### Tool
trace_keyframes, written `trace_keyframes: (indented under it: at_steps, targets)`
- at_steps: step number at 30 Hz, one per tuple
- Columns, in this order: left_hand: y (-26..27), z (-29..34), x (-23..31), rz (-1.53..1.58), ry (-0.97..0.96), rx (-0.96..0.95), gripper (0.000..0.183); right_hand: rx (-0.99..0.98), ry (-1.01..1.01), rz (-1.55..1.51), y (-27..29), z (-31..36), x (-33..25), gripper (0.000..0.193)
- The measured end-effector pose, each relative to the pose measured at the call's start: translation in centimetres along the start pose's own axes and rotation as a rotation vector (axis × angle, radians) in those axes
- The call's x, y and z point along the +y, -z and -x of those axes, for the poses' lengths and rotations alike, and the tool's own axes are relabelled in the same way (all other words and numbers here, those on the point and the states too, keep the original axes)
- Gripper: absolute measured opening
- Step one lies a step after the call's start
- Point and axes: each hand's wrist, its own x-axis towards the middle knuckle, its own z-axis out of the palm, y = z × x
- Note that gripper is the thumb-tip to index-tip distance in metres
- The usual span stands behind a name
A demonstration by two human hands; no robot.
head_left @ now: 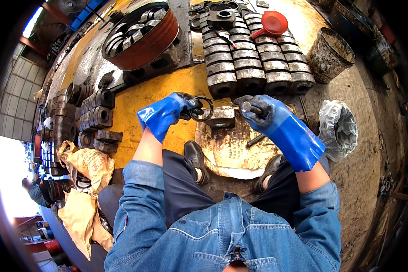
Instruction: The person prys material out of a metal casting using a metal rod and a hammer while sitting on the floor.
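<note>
My left hand point(182, 106), in a blue rubber glove with blackened fingers, is closed on a thin dark metal ring point(211, 109). My right hand point(264, 112), gloved alike, grips a short dark metal bar point(247, 107) whose round end faces up; its other end is hidden. Between the hands sits a metal block point(222, 119) with a bright worn top, on a stained paper sack point(226, 154) spread on the floor. A short dark rod point(255, 141) lies on the sack below my right hand.
Rows of curved metal blocks point(250, 75) stand ahead, with a red plastic scoop point(274, 23) on top. A rusty round tub point(145, 49) holds metal rings. To the right are a dirty bucket point(324, 61) and a plastic-lined bin point(337, 131). Paper sacks point(88, 165) lie left.
</note>
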Motion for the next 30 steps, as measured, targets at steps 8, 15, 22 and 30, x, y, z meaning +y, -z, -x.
trace_keyframes:
  at_steps: [8,15,22,30]
  targets:
    - [0.6,-1.9,-0.8,-0.054,0.058,0.07,0.022,-0.025,-0.11,-0.309,-1.9,-0.7,2.6,0.023]
    - [0.2,-1.1,0.5,-0.025,0.036,0.199,0.024,-0.085,-0.502,-0.462,0.8,-1.3,1.2,0.031]
    - [0.1,-0.2,0.7,0.032,-0.059,0.276,0.025,-0.123,-0.564,-0.33,1.0,-2.0,2.4,0.044]
    - [-0.1,-0.4,1.0,0.09,-0.18,0.38,0.026,-0.017,-0.531,-0.673,0.3,-1.5,3.4,0.037]
